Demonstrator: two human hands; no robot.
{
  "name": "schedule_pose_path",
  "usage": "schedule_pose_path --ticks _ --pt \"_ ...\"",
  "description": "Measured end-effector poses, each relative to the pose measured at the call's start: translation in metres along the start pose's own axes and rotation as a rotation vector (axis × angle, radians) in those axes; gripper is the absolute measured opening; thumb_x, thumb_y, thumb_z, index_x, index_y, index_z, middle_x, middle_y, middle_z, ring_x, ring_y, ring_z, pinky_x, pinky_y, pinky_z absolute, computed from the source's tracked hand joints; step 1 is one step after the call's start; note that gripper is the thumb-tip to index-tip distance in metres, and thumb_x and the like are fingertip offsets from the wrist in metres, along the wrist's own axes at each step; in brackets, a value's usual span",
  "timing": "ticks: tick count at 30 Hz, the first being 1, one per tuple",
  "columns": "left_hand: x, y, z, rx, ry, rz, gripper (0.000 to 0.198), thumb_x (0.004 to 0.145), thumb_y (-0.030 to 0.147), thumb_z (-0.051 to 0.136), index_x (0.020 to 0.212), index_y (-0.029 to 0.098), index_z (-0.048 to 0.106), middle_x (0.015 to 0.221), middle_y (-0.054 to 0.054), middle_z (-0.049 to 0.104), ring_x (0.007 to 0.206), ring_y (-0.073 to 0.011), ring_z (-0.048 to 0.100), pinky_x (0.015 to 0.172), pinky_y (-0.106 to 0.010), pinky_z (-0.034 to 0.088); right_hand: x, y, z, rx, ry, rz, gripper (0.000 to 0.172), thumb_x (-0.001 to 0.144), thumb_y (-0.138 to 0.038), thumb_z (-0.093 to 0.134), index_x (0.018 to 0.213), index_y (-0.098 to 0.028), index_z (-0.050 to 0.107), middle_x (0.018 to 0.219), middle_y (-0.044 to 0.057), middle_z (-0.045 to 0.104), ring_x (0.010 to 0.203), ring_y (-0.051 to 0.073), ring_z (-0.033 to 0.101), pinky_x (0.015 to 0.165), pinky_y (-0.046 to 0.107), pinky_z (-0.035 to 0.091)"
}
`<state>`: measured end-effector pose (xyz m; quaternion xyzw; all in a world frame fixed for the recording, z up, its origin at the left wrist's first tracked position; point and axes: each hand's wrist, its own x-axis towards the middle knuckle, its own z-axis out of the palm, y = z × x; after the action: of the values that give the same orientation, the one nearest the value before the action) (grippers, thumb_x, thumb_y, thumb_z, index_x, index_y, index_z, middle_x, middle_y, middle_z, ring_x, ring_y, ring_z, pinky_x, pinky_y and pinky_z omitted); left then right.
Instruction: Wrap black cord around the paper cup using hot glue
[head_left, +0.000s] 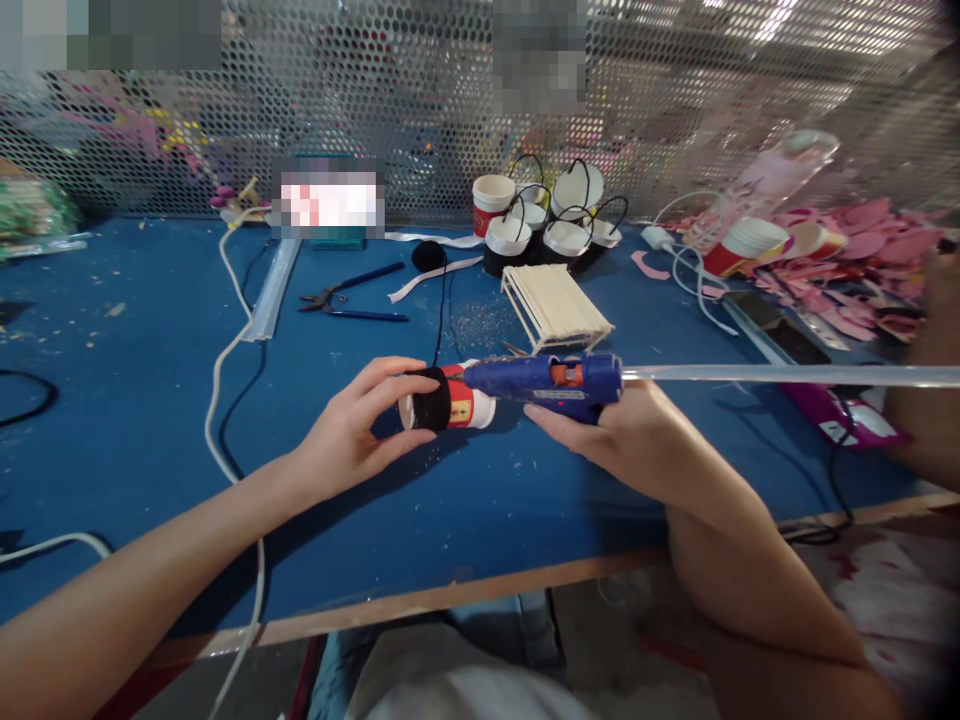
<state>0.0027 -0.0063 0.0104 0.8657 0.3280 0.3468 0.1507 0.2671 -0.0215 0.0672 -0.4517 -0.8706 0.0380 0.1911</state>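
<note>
My left hand [352,425] grips a small red and white paper cup [465,405] lying on its side, partly wrapped in black yarn [430,400]. A black yarn strand runs from it back to a yarn ball [428,256]. My right hand [626,435] holds a blue hot glue gun [544,380], its nozzle pointing left at the top of the cup. A long clear glue stick [787,374] sticks out of the gun's back to the right.
On the blue table [135,400] lie pliers [349,297], a rack of wooden sticks [555,305], finished black-wrapped cups with handles [551,225], white cables [225,340], a phone [776,325] and pink cut-outs [847,255]. Perforated metal mesh [420,90] closes the back. Another person's arm [930,400] is at right.
</note>
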Motion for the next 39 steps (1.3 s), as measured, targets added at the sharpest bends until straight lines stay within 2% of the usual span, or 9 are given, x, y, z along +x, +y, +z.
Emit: schedule_pose_path --ticks 3,9,12,15,20,24,29,34,39 --pt "0.0 -0.001 0.001 0.019 0.012 0.014 0.039 0.078 0.024 0.065 0.113 0.018 0.05 0.121 -0.013 0.051 0.111 -0.0214 0.052 0.092 -0.036 0.048 0.0 0.001 -0.001 -0.009 -0.02 -0.026 0.027 0.082 -0.033 0.046 0.073 -0.019 0.068 0.043 -0.001 0.045 0.041 0.01 0.037 0.044 0.026 0.029" --pt "-0.002 0.001 0.0 0.068 -0.051 0.097 0.034 0.08 0.02 0.062 0.112 0.018 0.051 0.125 -0.014 0.048 0.11 -0.0214 0.052 0.091 -0.036 0.048 0.006 -0.006 -0.002 0.142 -0.005 0.175 0.02 0.08 -0.029 0.05 0.074 -0.018 0.066 0.047 0.0 0.051 0.043 0.012 0.042 0.045 0.026 0.036" --pt "-0.002 -0.001 0.0 0.049 -0.028 0.073 0.036 0.08 0.021 0.063 0.113 0.018 0.05 0.124 -0.014 0.049 0.112 -0.0223 0.051 0.092 -0.038 0.048 0.004 -0.005 0.0 0.073 0.003 0.1 0.024 0.081 -0.031 0.048 0.073 -0.018 0.066 0.046 0.001 0.051 0.043 0.012 0.043 0.045 0.027 0.036" --pt "-0.002 -0.002 0.0 -0.022 0.003 0.01 0.041 0.078 0.022 0.065 0.115 0.018 0.05 0.121 -0.013 0.051 0.111 -0.022 0.052 0.093 -0.038 0.048 0.001 -0.003 0.001 0.017 0.017 -0.02 0.032 0.084 -0.032 0.042 0.072 -0.017 0.067 0.047 0.002 0.052 0.042 0.012 0.043 0.045 0.027 0.036" --pt "-0.002 -0.002 0.001 -0.168 -0.002 -0.064 0.042 0.076 0.023 0.067 0.115 0.019 0.052 0.121 -0.012 0.05 0.11 -0.0215 0.052 0.086 -0.034 0.051 -0.001 -0.004 0.003 0.043 0.096 0.036 0.031 0.085 -0.031 0.042 0.076 -0.016 0.067 0.049 0.002 0.056 0.043 0.011 0.046 0.046 0.025 0.039" --pt "-0.001 -0.001 0.003 -0.369 0.029 -0.265 0.04 0.076 0.027 0.066 0.113 0.019 0.052 0.115 -0.01 0.053 0.094 -0.0189 0.06 0.075 -0.031 0.055 -0.005 -0.003 0.004 -0.006 0.043 -0.029 0.034 0.087 -0.032 0.04 0.077 -0.018 0.069 0.055 0.003 0.06 0.048 0.013 0.051 0.05 0.026 0.042" --pt "0.001 -0.001 0.003 -0.541 0.0 -0.556 0.043 0.075 0.036 0.065 0.112 0.021 0.05 0.096 -0.005 0.062 0.069 -0.0154 0.064 0.06 -0.028 0.055 -0.011 -0.004 0.007 0.095 -0.008 0.17 0.029 0.081 -0.043 0.049 0.078 -0.02 0.066 0.053 0.001 0.059 0.049 0.015 0.054 0.05 0.027 0.044" --pt "0.004 0.001 0.001 -0.591 0.037 -0.598 0.039 0.074 0.037 0.066 0.106 0.02 0.052 0.092 -0.003 0.062 0.056 -0.0115 0.062 0.05 -0.025 0.054 -0.009 -0.012 0.002 0.126 -0.004 0.164 0.027 0.082 -0.04 0.047 0.077 -0.021 0.065 0.054 0.001 0.057 0.046 0.013 0.05 0.046 0.026 0.041" --pt "0.005 0.003 0.002 -0.582 0.04 -0.648 0.04 0.073 0.04 0.065 0.105 0.019 0.052 0.1 -0.005 0.058 0.056 -0.0117 0.064 0.051 -0.027 0.055 -0.007 -0.014 -0.002 0.116 -0.008 0.146 0.024 0.081 -0.035 0.046 0.076 -0.022 0.065 0.051 0.001 0.054 0.047 0.014 0.051 0.045 0.027 0.041"
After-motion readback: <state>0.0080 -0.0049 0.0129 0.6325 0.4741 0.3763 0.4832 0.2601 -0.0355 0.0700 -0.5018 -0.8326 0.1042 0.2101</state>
